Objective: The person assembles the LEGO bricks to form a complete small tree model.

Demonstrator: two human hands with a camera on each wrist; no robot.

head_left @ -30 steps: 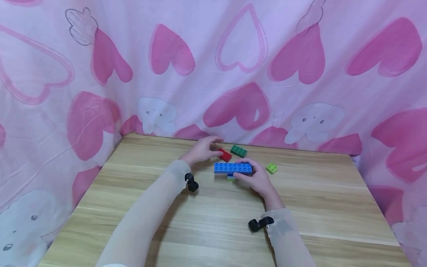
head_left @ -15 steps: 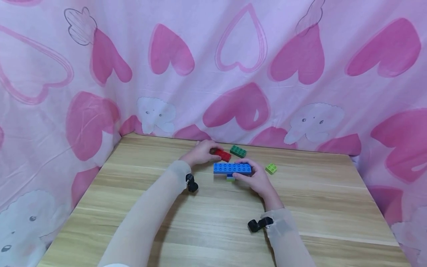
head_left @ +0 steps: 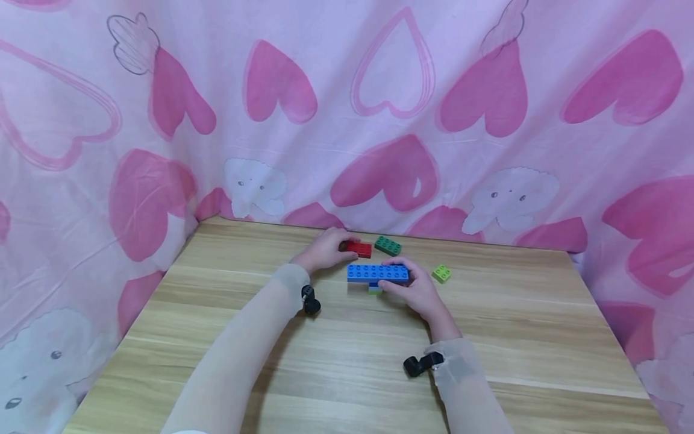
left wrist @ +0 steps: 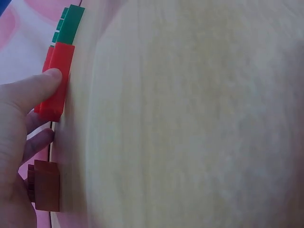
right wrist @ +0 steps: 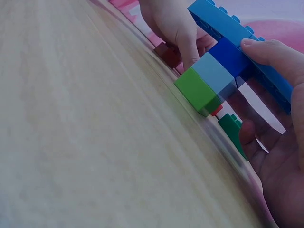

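At the back of the table my left hand [head_left: 329, 248] pinches a red toy brick [head_left: 360, 249]. Its thumb lies on the near side of that brick [left wrist: 61, 85] in the left wrist view, with fingers behind it. A brown brick [left wrist: 46, 186] stands beneath the same hand. My right hand [head_left: 418, 289] grips a long blue studded brick [head_left: 376, 273] by its right end. Under the long brick sits a stack: a dark blue brick [right wrist: 231, 57], a light blue brick [right wrist: 213, 73] and a light green brick [right wrist: 197, 91] at the bottom.
A dark green brick [head_left: 387, 245] lies just right of the red one, near the table's back edge. A small lime brick [head_left: 441, 273] sits right of my right hand. A pink heart-print curtain [head_left: 379, 163] hangs behind the wooden table [head_left: 347, 374].
My left fingers have come down around the red brick. It has shifted a little left and turned nearly parallel to the back edge. The right hand and blue brick have stayed put.
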